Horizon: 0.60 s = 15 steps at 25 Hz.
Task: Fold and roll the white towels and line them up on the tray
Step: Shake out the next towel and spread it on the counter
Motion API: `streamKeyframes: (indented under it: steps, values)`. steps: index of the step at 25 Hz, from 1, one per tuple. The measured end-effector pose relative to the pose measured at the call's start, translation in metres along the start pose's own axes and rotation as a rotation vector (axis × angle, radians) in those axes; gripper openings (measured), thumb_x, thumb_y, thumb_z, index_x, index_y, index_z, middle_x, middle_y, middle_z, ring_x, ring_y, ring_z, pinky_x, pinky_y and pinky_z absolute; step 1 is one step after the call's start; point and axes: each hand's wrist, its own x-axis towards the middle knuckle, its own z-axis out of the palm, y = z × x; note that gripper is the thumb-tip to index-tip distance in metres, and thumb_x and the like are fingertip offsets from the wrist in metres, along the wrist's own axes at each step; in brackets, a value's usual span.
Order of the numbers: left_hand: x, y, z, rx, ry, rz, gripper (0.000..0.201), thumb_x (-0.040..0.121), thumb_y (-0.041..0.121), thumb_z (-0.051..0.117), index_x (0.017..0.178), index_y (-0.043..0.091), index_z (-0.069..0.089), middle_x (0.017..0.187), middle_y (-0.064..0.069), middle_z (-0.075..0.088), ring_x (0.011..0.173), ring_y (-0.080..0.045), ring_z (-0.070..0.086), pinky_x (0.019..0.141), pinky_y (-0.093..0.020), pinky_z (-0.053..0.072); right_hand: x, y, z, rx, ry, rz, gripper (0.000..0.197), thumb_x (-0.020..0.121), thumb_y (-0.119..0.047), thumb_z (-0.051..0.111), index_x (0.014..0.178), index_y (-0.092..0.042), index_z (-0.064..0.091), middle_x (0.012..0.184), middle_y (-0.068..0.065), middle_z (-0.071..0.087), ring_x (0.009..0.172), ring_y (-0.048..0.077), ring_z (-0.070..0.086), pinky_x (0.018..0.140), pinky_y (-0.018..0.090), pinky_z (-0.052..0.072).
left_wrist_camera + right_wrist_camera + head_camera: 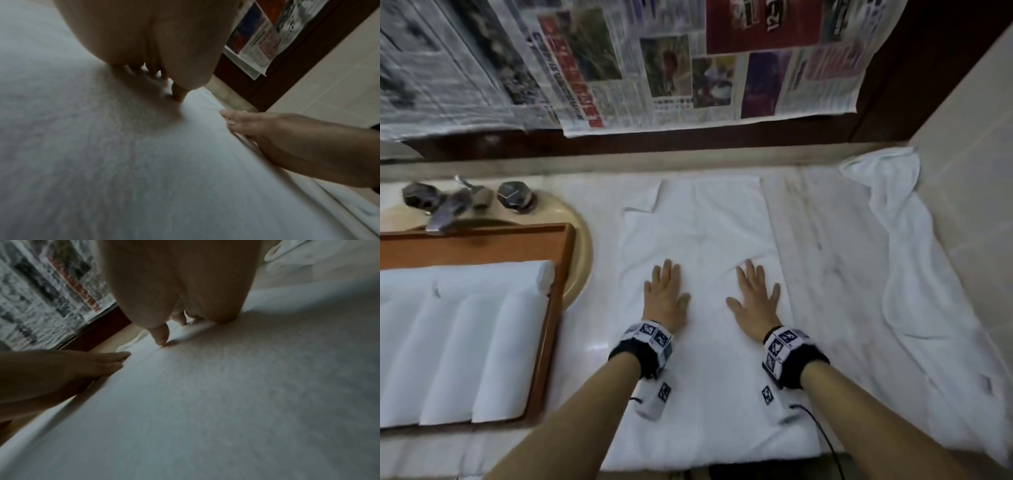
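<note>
A white towel [702, 233] folded into a long strip lies on the marble counter, running from the front edge toward the wall. My left hand [666, 293] and my right hand [755, 296] press flat on its middle, fingers straight, side by side. In the left wrist view the left hand [162, 71] lies on the towel [123, 162], with the right hand [287, 138] beside it. The right wrist view has the right hand [180, 318] on the towel [226, 402]. At the left, a wooden tray [558, 274] holds several rolled white towels [458, 342].
Another white towel [914, 260] lies loose and crumpled along the right wall. A beige basin [582, 246] with a metal tap [448, 205] sits behind the tray. Newspaper sheets [619, 61] hang on the back wall. The counter's front edge [688, 471] is near my arms.
</note>
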Motion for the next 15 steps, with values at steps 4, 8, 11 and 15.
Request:
streamKeyframes:
  steps: [4, 8, 11, 15]
  values:
    - [0.017, 0.008, -0.017, -0.073, -0.029, -0.038, 0.06, 0.102, 0.026, 0.037, 0.153, 0.008, 0.011, 0.162, -0.01, -0.003, 0.149, -0.028, -0.002, 0.118, -0.049, 0.005, -0.001, -0.019, -0.014, -0.028, -0.014, 0.003, 0.063, 0.103, -0.027, 0.035, 0.154, -0.015, 0.001, 0.161, -0.003, -0.017, 0.147, 0.019, -0.018, 0.113, 0.059, -0.011]
    - [-0.05, 0.009, 0.017, -0.026, -0.101, 0.142, 0.061, 0.105, 0.039, 0.024, 0.155, 0.015, -0.001, 0.162, -0.004, -0.013, 0.148, -0.022, -0.012, 0.118, -0.044, -0.006, -0.054, -0.02, 0.017, -0.238, -0.162, -0.245, 0.06, 0.105, -0.038, 0.02, 0.155, -0.019, -0.007, 0.158, -0.007, -0.024, 0.146, 0.016, -0.022, 0.114, 0.059, -0.01]
    - [-0.074, -0.05, 0.018, 0.012, 0.032, -0.084, 0.064, 0.102, 0.04, 0.024, 0.155, 0.019, -0.004, 0.161, -0.002, -0.016, 0.148, -0.022, -0.016, 0.119, -0.046, -0.008, -0.061, 0.025, -0.001, -0.208, -0.112, 0.144, 0.065, 0.103, -0.045, 0.018, 0.152, -0.02, -0.017, 0.155, -0.007, -0.031, 0.144, 0.017, -0.027, 0.112, 0.062, -0.012]
    - [-0.092, -0.024, 0.014, -0.092, 0.005, -0.044, 0.063, 0.104, 0.037, 0.023, 0.154, 0.012, -0.006, 0.16, -0.005, -0.019, 0.147, -0.021, -0.017, 0.116, -0.044, -0.013, -0.094, -0.001, 0.011, -0.258, -0.091, -0.065, 0.065, 0.103, -0.039, 0.02, 0.152, -0.017, -0.016, 0.154, -0.006, -0.032, 0.144, 0.017, -0.027, 0.112, 0.065, -0.01]
